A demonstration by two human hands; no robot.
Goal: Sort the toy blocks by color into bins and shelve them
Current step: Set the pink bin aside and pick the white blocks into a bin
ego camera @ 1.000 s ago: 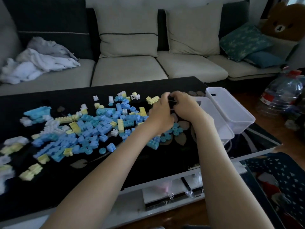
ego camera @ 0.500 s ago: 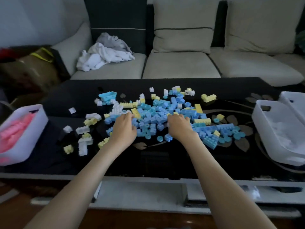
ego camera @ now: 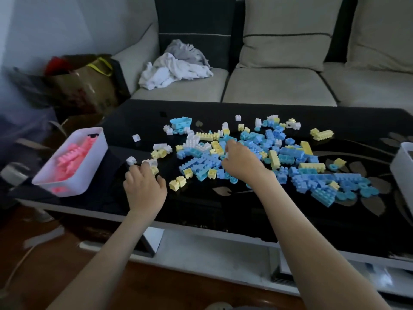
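Bare table (ego camera: 201, 206) strip btwn pink-block bin (ego camera: 98, 153) & block pile (ego camera: 290, 157), white bin (ego camera: 402, 168) blocks far right

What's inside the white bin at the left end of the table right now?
Only pink blocks show inside the white bin, lying in a loose heap. The heap covers the bin's floor, so anything beneath it cannot be seen.

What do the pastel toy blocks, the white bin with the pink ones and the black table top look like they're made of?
Pastel toy blocks: moulded plastic, matte, studded tops. White bin: likely thin plastic, translucent, pink shows through its wall. Black table top: probably glass, glossy, with reflections.
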